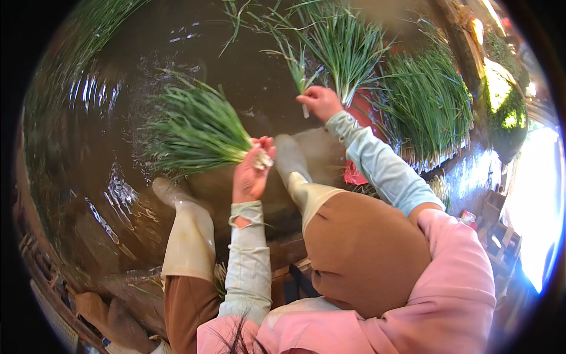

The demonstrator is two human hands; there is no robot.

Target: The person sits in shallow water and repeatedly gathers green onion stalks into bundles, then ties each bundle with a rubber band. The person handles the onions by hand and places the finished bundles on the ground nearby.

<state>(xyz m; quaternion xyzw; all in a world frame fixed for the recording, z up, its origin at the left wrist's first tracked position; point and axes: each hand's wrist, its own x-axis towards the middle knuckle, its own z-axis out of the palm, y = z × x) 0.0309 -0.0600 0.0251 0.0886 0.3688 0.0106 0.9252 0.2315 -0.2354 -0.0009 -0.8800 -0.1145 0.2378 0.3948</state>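
Note:
My left hand (250,175) grips a thick bunch of long green leafy stalks, like garlic chives (199,128), by their pale root ends. The leaves fan out to the left over muddy brown water (239,62). Up and to the right, my right hand (322,102) pinches a few thin stalks (297,71), their white ends poking out below the fingers. Just beyond that hand, a loose bunch of the same greens (347,53) rests with its pale ends on a red surface (365,106), partly hidden by my right sleeve.
A large stack of the greens (426,101) lies at right, root ends toward me. More leaves (95,31) float at upper left. My rubber boots (190,239) stand in the water. A wooden beam (464,40) and a mossy rounded object (506,101) border the right side.

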